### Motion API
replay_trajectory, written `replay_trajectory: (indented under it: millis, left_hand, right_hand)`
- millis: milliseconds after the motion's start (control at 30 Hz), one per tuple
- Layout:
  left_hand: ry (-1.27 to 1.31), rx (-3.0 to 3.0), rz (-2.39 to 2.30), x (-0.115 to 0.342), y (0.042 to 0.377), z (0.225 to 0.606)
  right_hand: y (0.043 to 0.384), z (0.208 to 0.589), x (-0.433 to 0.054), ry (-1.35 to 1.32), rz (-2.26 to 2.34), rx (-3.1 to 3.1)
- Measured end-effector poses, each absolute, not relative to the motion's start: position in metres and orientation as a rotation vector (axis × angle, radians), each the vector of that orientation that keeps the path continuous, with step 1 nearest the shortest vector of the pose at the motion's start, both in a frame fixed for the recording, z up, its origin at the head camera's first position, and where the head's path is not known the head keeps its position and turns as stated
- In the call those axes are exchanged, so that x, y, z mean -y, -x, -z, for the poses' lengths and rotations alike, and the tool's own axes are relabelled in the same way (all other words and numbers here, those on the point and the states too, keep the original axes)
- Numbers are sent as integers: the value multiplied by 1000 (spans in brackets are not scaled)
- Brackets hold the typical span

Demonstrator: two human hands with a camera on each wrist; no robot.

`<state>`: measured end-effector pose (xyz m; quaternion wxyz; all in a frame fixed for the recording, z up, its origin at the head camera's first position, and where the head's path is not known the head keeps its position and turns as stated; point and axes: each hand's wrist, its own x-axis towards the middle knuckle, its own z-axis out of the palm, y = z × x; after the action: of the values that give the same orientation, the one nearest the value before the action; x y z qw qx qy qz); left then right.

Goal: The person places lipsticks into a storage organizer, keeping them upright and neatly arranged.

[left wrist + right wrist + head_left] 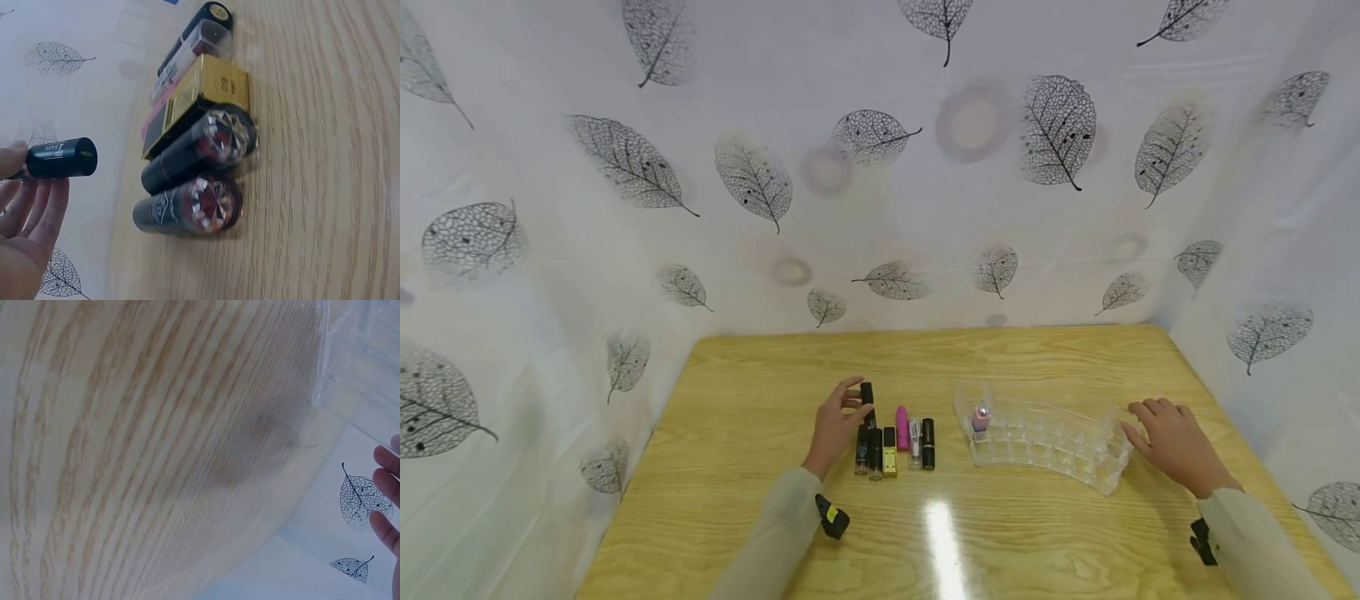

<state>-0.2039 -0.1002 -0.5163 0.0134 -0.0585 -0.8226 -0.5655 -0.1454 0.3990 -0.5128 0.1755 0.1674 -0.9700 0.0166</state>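
My left hand (835, 427) pinches a black lipstick tube (62, 157) between thumb and fingers, held over the far end of a row of lipsticks. That row has two black tubes with clear faceted ends (215, 203), a gold-and-black lipstick (215, 84), a bright pink one (902, 427), a clear-cased one (915, 442) and a black one with a gold band (928, 443). My right hand (1176, 446) is at the right end of a clear tiered organizer (1037, 450), fingers loosely extended beside its edge. A pink-purple bottle-like item (980, 419) stands in the organizer's left end.
Everything lies on a wood-grain table (760, 367). A white leaf-printed curtain (880, 225) rises behind the table's back edge and down both sides. Light glares off the table (945, 542) near the front.
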Motion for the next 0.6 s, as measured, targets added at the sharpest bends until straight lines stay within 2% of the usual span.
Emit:
replay_trajectory:
  millis: [233,600]
  left_hand:
    - [179,2553,1793,87,205,512]
    - [351,2527,1837,58,209,503]
  right_hand:
    - [146,514,-400,-482,-55,2736]
    - [147,516,-402,-486,-63,2735]
